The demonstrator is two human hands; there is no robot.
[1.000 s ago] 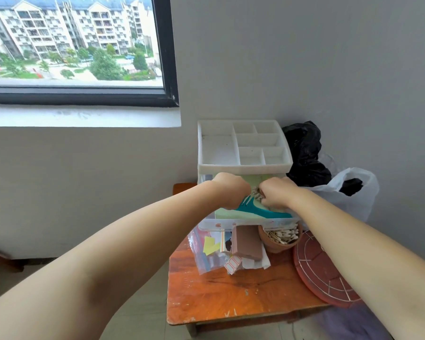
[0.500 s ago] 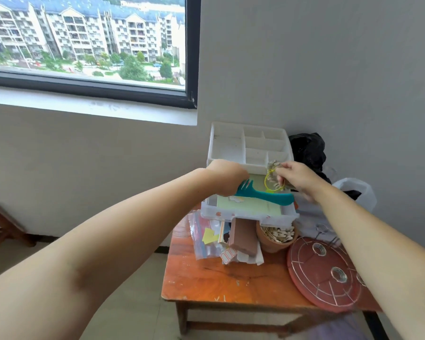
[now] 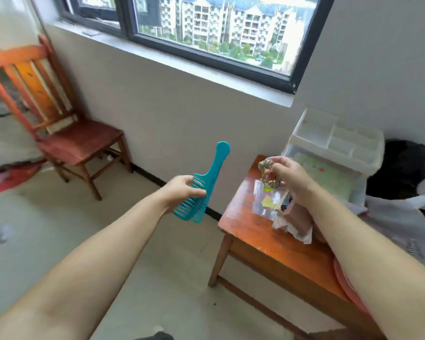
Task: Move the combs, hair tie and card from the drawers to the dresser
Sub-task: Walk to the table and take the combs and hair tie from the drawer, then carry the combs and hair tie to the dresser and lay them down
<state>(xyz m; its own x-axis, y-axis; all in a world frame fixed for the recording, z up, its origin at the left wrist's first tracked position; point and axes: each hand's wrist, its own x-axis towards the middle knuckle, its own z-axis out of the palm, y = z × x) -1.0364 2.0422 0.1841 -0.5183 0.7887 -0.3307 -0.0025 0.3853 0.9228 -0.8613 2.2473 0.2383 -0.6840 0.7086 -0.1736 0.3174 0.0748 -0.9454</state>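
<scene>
Both hands have been swung away from the drawers [image 3: 334, 148] — the teal comb [image 3: 201, 185] is now gripped at its toothed end by the left hand [image 3: 182, 190], handle tilted up and away from the fingers, out over the floor. A hair tie [image 3: 268, 177] is pinched in the right hand [image 3: 290, 175], dangling below the fingertips above the table [image 3: 243, 217]. A green card [image 3: 324, 175] is left lying in the open drawer beyond that hand.

two bare arms come in from the bottom corners of the frame, no sleeves. left hand [image 3: 182, 190] and right hand [image 3: 290, 175] wear nothing.
</scene>
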